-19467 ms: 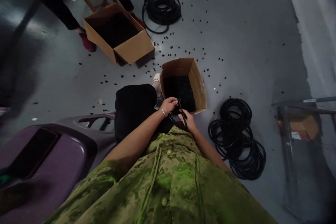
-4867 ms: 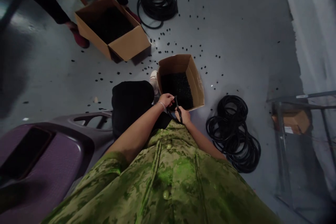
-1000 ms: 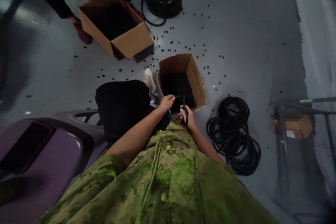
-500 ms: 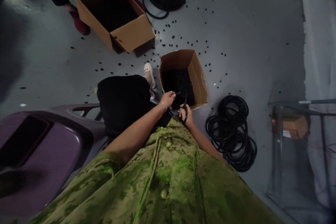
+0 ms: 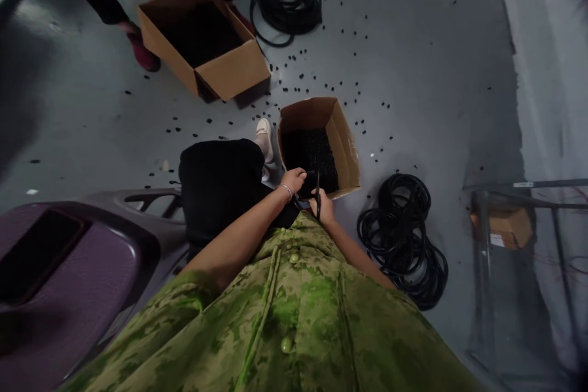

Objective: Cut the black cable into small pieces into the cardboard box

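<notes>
Black strip (image 5: pixel 310 173): pinched between the fingertips of my left hand (image 5: pixel 293 180), over the near carton (image 5: pixel 347 150).
Scissors (image 5: pixel 318 197): my right fingers curl around the handles — blades nearer the strip than a moment ago, so I judge little gap remains.
Coils (image 5: pixel 390 250): on the floor (image 5: pixel 413 73), right of the near carton.
</notes>
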### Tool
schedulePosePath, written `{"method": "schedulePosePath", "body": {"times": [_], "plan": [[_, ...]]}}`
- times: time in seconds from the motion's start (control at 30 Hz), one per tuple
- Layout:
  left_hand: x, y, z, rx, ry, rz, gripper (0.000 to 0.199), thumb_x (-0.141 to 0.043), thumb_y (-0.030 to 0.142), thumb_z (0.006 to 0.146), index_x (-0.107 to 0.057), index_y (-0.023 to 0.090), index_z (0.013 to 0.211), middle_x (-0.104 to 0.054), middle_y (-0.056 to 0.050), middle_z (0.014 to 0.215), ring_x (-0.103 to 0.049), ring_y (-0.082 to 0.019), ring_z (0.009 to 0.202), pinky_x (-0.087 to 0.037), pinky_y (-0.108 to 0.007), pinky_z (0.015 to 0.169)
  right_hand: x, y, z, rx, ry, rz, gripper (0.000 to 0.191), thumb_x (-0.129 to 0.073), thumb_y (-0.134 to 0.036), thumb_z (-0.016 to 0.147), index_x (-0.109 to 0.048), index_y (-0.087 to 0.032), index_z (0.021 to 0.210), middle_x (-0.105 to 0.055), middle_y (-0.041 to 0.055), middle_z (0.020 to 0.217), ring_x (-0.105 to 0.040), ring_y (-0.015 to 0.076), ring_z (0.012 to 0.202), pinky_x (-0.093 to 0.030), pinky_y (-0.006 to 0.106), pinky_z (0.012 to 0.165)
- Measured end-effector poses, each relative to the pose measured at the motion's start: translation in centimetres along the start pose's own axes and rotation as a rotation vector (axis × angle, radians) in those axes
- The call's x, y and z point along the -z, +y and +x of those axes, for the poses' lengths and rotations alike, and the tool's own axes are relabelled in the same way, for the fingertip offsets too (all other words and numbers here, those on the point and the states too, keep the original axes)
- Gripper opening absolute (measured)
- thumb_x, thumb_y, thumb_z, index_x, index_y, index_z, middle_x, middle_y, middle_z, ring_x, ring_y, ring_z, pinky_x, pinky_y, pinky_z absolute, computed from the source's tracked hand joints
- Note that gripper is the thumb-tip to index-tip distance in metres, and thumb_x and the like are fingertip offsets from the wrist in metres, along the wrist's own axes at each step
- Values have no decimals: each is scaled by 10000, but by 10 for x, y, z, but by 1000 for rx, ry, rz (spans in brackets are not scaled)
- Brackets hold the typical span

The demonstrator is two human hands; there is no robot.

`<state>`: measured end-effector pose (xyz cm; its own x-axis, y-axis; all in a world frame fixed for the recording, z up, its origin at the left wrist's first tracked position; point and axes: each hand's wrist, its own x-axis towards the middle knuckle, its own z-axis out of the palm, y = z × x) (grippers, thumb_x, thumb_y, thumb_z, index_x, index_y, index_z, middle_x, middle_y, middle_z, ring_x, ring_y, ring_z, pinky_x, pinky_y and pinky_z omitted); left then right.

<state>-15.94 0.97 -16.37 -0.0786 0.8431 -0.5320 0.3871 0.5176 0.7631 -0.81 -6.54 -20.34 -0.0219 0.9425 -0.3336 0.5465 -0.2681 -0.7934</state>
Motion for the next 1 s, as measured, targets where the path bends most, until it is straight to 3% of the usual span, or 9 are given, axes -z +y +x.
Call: {"method": "schedulePosePath", "body": {"times": [0.1,0.2,0.4,0.63,0.87,1.0], "plan": [[1,-1,0,12,2,-45,177,-515,220,844,-681,163,822,-543,17,596,-473,-120,571,-381,-228,592,1,2,-2,-82,-2,95,342,-518,-287,731,-595,-225,1059,-591,-46,653,-570,147,607,-443,233,610],[2,-2,-1,5,12,-80,184,-504,243,840,-672,169,835,-535,21,595,-469,-121,569,-378,-222,583,1,0,-3,-113,-81,199,356,-530,-324,746,-569,-233,1088,-591,-59,643,-582,151,581,-446,236,569],[4,-1,-5,-32,1,-116,156,-541,253,812,-663,166,770,-520,25,576,-453,-121,559,-360,-223,565,0,-11,-3,-36,-116,176,260,-590,-413,806,-607,-240,1001,-634,-30,710,-610,157,645,-470,248,603],[6,-1,-5,-32,-49,-26,176,-552,206,817,-697,151,735,-539,17,568,-465,-121,557,-373,-230,576,-2,-11,-2,-45,-106,215,305,-618,-500,822,-616,-250,997,-638,-20,739,-604,157,634,-469,241,569],[16,6,1,-95,-117,154,160,-591,168,794,-748,151,772,-650,-14,663,-545,-137,644,-432,-232,675,-4,-6,0,-5,-95,133,265,-554,-469,864,-615,-257,1011,-635,-21,748,-588,156,648,-454,241,604],[16,6,4,-56,-114,118,155,-613,177,776,-761,146,810,-648,-15,638,-567,-146,666,-457,-231,682,-5,-3,1,69,-48,64,247,-522,-459,875,-638,-265,974,-633,-18,744,-576,165,667,-445,251,653]]}}
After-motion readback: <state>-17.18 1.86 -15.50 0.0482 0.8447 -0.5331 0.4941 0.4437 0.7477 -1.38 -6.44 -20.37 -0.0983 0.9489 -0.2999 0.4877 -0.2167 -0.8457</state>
